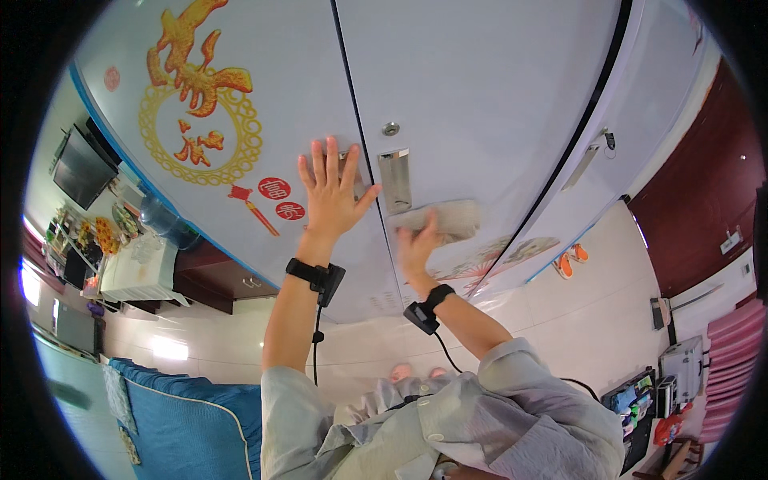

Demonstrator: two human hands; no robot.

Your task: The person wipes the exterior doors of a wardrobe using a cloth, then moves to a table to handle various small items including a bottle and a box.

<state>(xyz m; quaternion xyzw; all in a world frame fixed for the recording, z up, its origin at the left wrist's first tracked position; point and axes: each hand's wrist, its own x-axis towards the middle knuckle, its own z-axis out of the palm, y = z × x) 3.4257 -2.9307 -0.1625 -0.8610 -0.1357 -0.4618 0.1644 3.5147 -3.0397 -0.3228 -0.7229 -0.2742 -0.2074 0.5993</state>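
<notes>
My left hand (331,195) lies with fingers spread on a white wardrobe door (282,108), partly covering a recessed metal handle. To its right, my right hand (420,243) is slightly blurred and holds a folded light grey cloth (456,221) against the neighbouring door, just below another recessed metal handle (395,180). A round lock (390,129) sits above that handle. The left door bears a gold and red decoration (201,120) and two round red stickers. A fan picture (480,264) decorates the lower right. Both wrists wear black straps with small cabled devices.
A blue-covered bed or sofa (192,420) stands at the lower left, with a cloth-covered cabinet (144,270), a water bottle (165,219) and a television (84,168) beyond. Orange clogs (563,266) lie on the tiled floor at right, near a dark red door (702,180). A metal case (684,366) stands lower right.
</notes>
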